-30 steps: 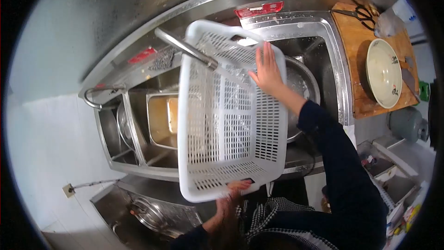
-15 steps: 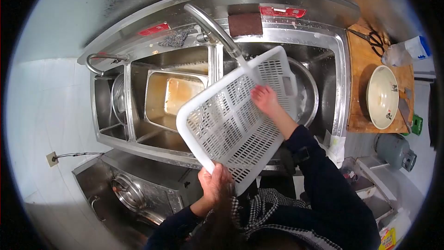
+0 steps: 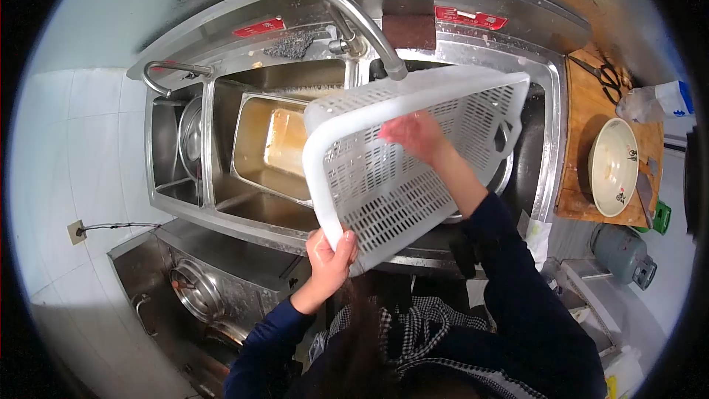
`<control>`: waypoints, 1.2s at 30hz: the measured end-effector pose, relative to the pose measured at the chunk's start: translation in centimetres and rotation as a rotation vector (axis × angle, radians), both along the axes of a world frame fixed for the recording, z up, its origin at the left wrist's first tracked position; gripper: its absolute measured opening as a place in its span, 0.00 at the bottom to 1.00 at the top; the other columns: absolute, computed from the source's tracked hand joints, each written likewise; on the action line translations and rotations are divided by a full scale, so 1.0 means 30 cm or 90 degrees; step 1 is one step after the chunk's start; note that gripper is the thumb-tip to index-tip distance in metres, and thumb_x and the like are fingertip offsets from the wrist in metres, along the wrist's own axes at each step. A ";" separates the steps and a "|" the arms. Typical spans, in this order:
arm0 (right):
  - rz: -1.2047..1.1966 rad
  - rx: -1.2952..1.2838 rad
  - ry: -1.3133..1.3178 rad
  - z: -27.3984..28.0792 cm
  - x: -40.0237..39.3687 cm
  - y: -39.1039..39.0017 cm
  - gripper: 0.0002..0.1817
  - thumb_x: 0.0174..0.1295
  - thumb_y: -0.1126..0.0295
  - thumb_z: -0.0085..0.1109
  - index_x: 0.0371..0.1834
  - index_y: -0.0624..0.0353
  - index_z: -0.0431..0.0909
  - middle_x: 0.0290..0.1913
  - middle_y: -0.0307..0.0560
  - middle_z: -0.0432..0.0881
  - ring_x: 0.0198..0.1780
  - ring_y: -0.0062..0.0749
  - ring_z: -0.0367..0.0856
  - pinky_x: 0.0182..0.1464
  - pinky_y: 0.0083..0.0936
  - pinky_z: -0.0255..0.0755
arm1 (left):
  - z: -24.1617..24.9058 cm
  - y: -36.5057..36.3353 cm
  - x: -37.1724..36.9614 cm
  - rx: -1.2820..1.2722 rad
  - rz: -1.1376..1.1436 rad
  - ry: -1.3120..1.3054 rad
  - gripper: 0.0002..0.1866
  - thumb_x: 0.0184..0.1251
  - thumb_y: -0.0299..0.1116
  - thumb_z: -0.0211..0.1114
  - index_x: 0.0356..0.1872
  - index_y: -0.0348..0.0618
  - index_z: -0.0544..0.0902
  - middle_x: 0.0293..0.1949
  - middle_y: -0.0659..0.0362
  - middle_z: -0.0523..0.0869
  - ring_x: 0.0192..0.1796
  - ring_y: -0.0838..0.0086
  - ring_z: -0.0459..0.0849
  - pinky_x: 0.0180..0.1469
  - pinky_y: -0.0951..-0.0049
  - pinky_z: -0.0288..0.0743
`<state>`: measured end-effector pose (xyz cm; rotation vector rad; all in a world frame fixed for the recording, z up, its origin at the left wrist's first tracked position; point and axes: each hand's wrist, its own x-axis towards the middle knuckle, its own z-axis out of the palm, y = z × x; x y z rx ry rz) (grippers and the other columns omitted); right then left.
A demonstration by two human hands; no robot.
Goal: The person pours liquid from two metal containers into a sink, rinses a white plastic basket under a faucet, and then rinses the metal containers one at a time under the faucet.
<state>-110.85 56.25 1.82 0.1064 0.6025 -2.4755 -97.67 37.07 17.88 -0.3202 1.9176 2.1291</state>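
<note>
Head view: white slotted basket (image 3: 391, 191), one, tilted over the sink, in hand.
Left hand (image 3: 331, 257): clamped on the basket's near left corner, thumb over the rim, the body extending away to the right of this grip. Right hand (image 3: 417, 137): inside the basket's opening, blurred; whether its fingers are closed or touch the slotted wall cannot be told. Tap (image 3: 375, 35): spout end at the basket's far side, contact unclear. Steel pan (image 3: 253, 129): left of the basket. Cream bowl (image 3: 614, 166): right of the basket, on a wooden board (image 3: 577, 181).
</note>
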 end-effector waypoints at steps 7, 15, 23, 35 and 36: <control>0.157 0.911 0.859 -0.001 0.449 -0.132 0.26 0.60 0.52 0.41 0.60 0.50 0.63 0.63 0.48 0.60 0.62 0.37 0.60 0.63 0.42 0.50 | -0.056 0.017 -0.031 -0.084 -0.003 0.049 0.11 0.59 0.27 0.55 0.19 0.37 0.70 0.11 0.65 0.70 0.12 0.84 0.65 0.15 0.82 0.58; 0.261 1.280 0.595 -0.418 0.391 0.357 0.34 0.58 0.55 0.43 0.63 0.66 0.52 0.66 0.55 0.50 0.68 0.44 0.46 0.66 0.43 0.36 | -0.036 0.022 -0.034 -0.193 -0.045 0.106 0.10 0.55 0.29 0.59 0.18 0.37 0.72 0.11 0.64 0.71 0.15 0.83 0.69 0.19 0.81 0.63; 0.215 0.956 0.645 -0.080 0.454 0.006 0.36 0.55 0.48 0.46 0.63 0.60 0.56 0.66 0.61 0.49 0.66 0.53 0.47 0.66 0.44 0.38 | 0.016 0.020 -0.014 -0.071 0.003 0.018 0.10 0.60 0.30 0.57 0.21 0.38 0.71 0.12 0.63 0.71 0.14 0.82 0.67 0.17 0.82 0.60; -0.157 0.807 -0.083 -0.133 0.630 0.501 0.21 0.50 0.72 0.58 0.49 0.61 0.69 0.38 0.44 0.76 0.38 0.24 0.74 0.42 0.23 0.69 | 0.424 0.044 -0.051 0.128 -0.009 -0.228 0.21 0.67 0.48 0.45 0.16 0.50 0.58 0.08 0.69 0.55 0.09 0.85 0.52 0.10 0.84 0.49; -0.068 0.706 -0.080 -0.082 0.637 0.505 0.19 0.50 0.73 0.58 0.48 0.61 0.69 0.35 0.41 0.77 0.35 0.21 0.75 0.37 0.20 0.71 | 0.435 0.024 -0.067 0.108 -0.019 -0.212 0.20 0.67 0.48 0.45 0.17 0.50 0.59 0.08 0.69 0.55 0.09 0.86 0.52 0.10 0.84 0.48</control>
